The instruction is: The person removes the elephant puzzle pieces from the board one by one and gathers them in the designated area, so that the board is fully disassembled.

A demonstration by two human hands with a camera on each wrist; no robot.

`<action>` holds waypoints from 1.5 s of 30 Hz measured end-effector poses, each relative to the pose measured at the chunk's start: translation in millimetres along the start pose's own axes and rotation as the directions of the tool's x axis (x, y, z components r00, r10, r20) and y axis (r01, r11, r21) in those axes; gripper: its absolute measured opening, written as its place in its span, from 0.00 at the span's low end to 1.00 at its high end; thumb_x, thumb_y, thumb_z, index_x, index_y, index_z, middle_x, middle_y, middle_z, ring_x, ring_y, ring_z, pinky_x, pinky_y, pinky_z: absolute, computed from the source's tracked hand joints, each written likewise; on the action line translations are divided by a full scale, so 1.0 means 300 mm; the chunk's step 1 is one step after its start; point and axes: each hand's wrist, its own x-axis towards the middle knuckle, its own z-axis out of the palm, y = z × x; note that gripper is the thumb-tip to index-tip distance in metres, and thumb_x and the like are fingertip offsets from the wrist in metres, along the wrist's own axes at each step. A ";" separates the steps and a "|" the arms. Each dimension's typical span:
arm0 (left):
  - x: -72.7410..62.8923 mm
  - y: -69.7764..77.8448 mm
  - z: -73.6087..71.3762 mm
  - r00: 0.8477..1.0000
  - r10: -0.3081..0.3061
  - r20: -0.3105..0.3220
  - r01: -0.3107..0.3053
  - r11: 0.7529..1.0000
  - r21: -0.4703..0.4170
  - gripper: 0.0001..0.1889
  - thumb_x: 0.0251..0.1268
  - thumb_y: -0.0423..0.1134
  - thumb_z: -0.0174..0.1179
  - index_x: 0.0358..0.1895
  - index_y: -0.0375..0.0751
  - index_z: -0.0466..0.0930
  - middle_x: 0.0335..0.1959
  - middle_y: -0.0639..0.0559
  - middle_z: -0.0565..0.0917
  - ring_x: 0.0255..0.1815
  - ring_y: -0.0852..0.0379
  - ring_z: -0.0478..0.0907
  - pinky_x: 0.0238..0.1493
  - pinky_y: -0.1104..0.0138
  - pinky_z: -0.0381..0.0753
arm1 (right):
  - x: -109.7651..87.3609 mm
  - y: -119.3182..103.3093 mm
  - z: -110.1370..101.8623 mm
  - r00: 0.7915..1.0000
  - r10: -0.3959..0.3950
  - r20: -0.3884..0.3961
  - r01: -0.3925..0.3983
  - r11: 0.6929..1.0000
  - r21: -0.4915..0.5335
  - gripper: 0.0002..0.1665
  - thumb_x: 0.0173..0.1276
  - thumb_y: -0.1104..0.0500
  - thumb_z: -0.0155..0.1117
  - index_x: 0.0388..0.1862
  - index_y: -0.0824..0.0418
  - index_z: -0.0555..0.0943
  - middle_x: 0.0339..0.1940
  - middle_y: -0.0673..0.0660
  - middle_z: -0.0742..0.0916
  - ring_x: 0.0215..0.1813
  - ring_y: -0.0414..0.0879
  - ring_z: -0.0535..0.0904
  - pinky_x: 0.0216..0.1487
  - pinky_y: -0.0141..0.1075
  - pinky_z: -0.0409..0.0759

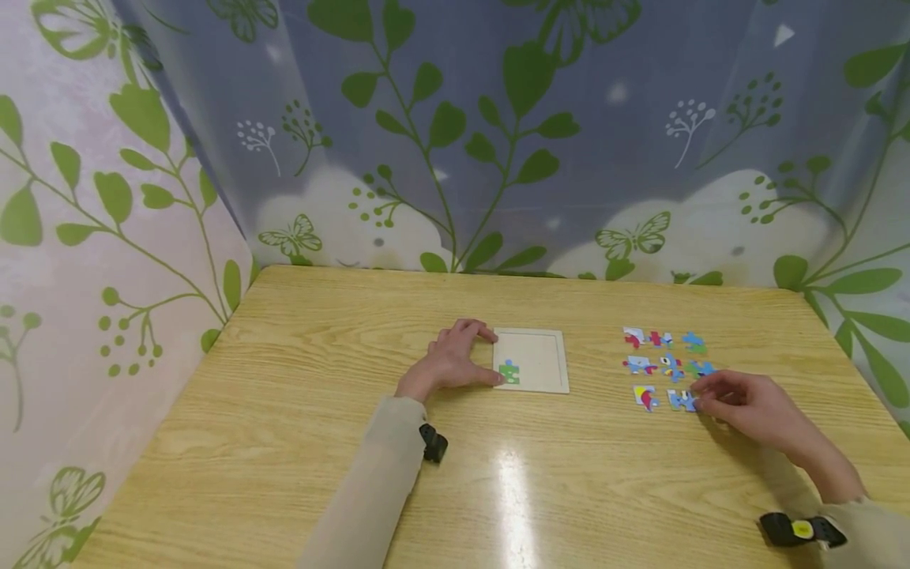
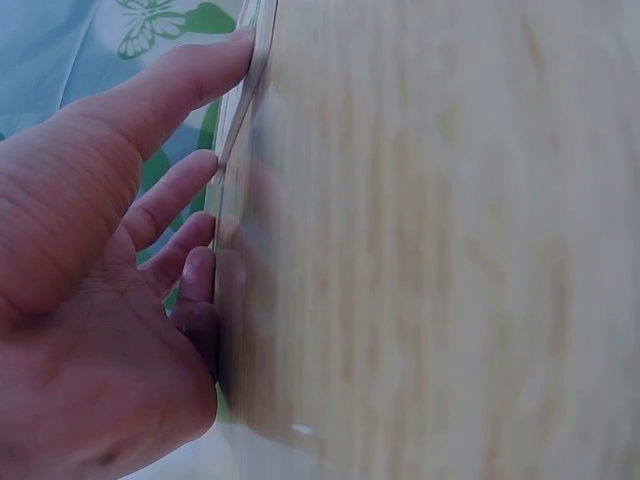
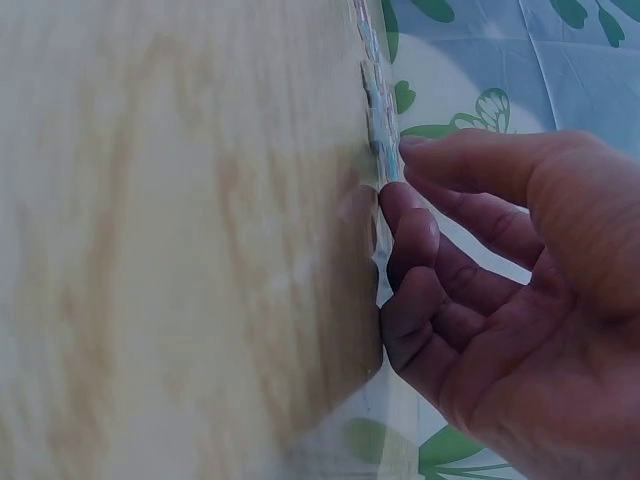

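A pale wooden puzzle tray (image 1: 530, 332) lies at the table's middle with one green piece (image 1: 509, 372) set in its lower left corner. My left hand (image 1: 492, 357) rests against the tray's left edge, fingers spread along it; the left wrist view shows these fingertips (image 2: 205, 165) touching the thin tray edge (image 2: 252, 70). Several loose coloured pieces (image 1: 664, 352) lie in rows to the right. My right hand (image 1: 700, 397) has curled fingers at the lower right blue piece (image 1: 678, 401), with thumb and forefinger pinching its edge (image 3: 383, 165).
The light wooden table (image 1: 320, 371) is walled on three sides by leaf and butterfly patterned sheeting (image 1: 498, 142). A yellow and red piece (image 1: 645, 397) lies just left of the blue one. A black strap (image 1: 434, 444) sits on each wrist.
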 end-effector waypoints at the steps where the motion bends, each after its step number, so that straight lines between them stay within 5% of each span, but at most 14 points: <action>1: 0.000 0.001 0.000 1.000 0.000 0.002 0.000 1.000 0.000 0.33 0.57 0.52 0.75 0.66 0.54 0.74 0.80 0.51 0.61 0.78 0.39 0.58 0.76 0.41 0.55 | -0.001 0.000 -0.001 1.000 0.002 0.000 -0.002 1.000 -0.001 0.18 0.74 0.55 0.66 0.55 0.65 0.83 0.40 0.52 0.87 0.36 0.29 0.78 0.34 0.30 0.76; 19: -0.002 -0.014 -0.014 0.996 0.069 0.048 -0.069 0.998 0.003 0.34 0.60 0.53 0.73 0.69 0.53 0.72 0.81 0.49 0.59 0.79 0.34 0.56 0.75 0.35 0.53 | 0.025 -0.075 0.014 0.989 -0.132 -0.070 0.130 0.991 -0.032 0.11 0.75 0.58 0.64 0.51 0.62 0.85 0.42 0.58 0.89 0.33 0.31 0.81 0.32 0.31 0.77; 45: -0.004 -0.027 -0.021 0.994 0.086 0.064 -0.084 0.996 -0.037 0.33 0.59 0.49 0.73 0.68 0.53 0.74 0.81 0.50 0.58 0.81 0.36 0.53 0.76 0.32 0.48 | 0.157 -0.294 0.158 0.964 -0.264 -0.017 0.264 0.959 0.100 0.09 0.74 0.59 0.65 0.49 0.61 0.85 0.43 0.57 0.89 0.36 0.40 0.84 0.29 0.34 0.79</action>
